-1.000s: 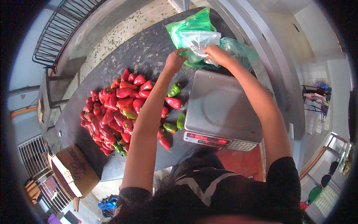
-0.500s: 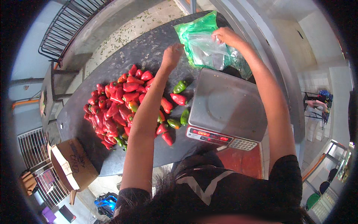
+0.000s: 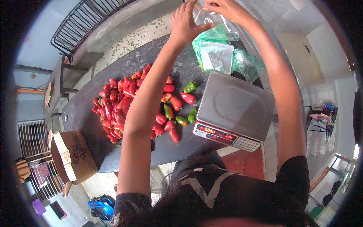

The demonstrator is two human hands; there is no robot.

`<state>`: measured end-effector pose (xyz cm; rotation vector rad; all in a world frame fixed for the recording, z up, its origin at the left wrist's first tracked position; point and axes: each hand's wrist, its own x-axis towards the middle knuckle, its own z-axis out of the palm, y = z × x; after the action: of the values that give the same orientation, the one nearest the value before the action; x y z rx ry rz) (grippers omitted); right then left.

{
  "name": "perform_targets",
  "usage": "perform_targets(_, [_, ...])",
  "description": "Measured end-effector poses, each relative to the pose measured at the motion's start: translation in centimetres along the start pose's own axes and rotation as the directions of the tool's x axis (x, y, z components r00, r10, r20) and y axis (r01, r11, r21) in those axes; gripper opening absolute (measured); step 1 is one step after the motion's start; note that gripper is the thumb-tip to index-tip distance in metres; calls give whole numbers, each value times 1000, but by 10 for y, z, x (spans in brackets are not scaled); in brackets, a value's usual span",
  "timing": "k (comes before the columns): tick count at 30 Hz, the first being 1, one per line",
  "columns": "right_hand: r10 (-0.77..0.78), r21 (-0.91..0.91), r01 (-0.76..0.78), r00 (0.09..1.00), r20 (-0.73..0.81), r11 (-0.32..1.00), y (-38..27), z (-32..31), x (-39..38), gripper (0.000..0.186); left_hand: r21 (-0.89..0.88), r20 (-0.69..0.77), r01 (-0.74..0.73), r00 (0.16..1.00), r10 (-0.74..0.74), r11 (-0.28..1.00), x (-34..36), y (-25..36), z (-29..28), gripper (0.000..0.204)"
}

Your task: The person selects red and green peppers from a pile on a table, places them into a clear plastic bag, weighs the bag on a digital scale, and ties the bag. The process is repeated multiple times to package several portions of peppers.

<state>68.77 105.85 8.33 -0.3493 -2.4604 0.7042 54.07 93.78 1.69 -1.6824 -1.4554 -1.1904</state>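
My right hand [image 3: 225, 9] pinches the upper edge of a clear plastic bag [image 3: 226, 25] at the far end of the table. Beside it my left hand [image 3: 185, 23] is open, thumb and fingers spread, its thumb close to the bag. Below the hands lies a green plastic bag [image 3: 202, 41] with more clear bags [image 3: 216, 56] on top. A large heap of red peppers [image 3: 117, 104] covers the table's middle, partly behind my left forearm. Several looser ones, such as a green pepper [image 3: 190, 87], lie at its right.
A grey-topped digital scale [image 3: 236, 104] with a lit display stands right of the peppers. Crumpled greenish plastic [image 3: 247, 62] rests behind it. An open cardboard box [image 3: 77, 157] is by the dark table's [image 3: 107, 157] left end. A black metal rack [image 3: 81, 22] stands beyond.
Both hands have moved up and away from me. The clear bag has risen off the pile in my right hand. My left hand has gone from closed to spread.
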Motion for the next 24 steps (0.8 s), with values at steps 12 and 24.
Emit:
perform_targets(12, [41,233,-30,998,-40,972,-102,83,-70,24,-788,488,614,678,-551,57,27,-11,-168,23])
perform_targets(24, [388,843,-252,920,56,475,-242,164,-127,14,-781,361,625,477,-801,20,-105,-67,-397,15])
